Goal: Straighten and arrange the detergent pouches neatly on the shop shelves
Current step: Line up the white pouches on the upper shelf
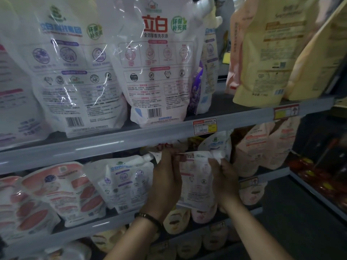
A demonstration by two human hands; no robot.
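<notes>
Glossy plastic film covers every pouch here. On the middle shelf [93,228] the row runs from orange-patched pouches [47,194] leaning at the left, past a white pouch with blue print [124,182], to the pale pink-printed pouch [197,177] held upright between both hands. The left hand [165,182] curls over its upper left corner, and the right hand [223,177] pinches the upper right corner. It looks soft and liquid-filled, so it is probably bottom-heavy, saggy and slick. The stiffer top seam, where the hands are, seems the surest hold, with a palm under the base if it slumps. On the upper shelf [93,145], the blue-lettered pouch [75,72] shows blurred text and a barcode. The red-lettered pouch [157,68] reads 立白, with 环保补充装 in a green badge and 全效馨香洗衣液 beneath. A price tag [204,126] on the rail is too small to read, and the print on the yellow pouches [262,53] at the right is too blurred.
</notes>
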